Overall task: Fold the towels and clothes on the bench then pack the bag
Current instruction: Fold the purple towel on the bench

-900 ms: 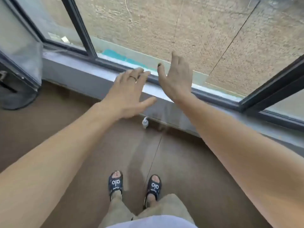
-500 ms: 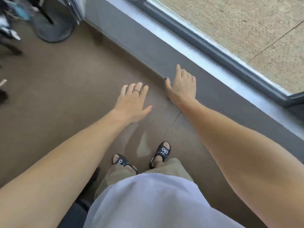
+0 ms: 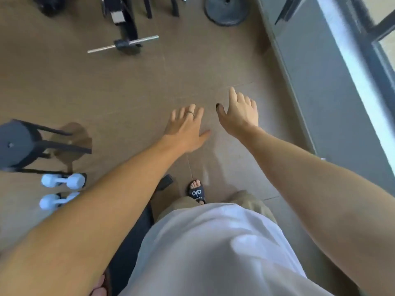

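We hold our left hand (image 3: pixel 185 130) and right hand (image 3: pixel 240 116) out over the brown floor (image 3: pixel 132 86), fingers spread and holding nothing, with no towels, clothes or bag in sight.

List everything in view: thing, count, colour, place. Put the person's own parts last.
dumbbells: two, pale blue, floor at left
stool: one, black, left edge above the dumbbells
metal bar: one, silver, on black equipment, top centre
round base: one, dark grey, top, near the window wall
floor: brown tiles
window sill: grey, right side
sandal: one clearly seen, black with white letters, bottom centre
left hand: open, holds nothing, wears a ring
right hand: open, holds nothing
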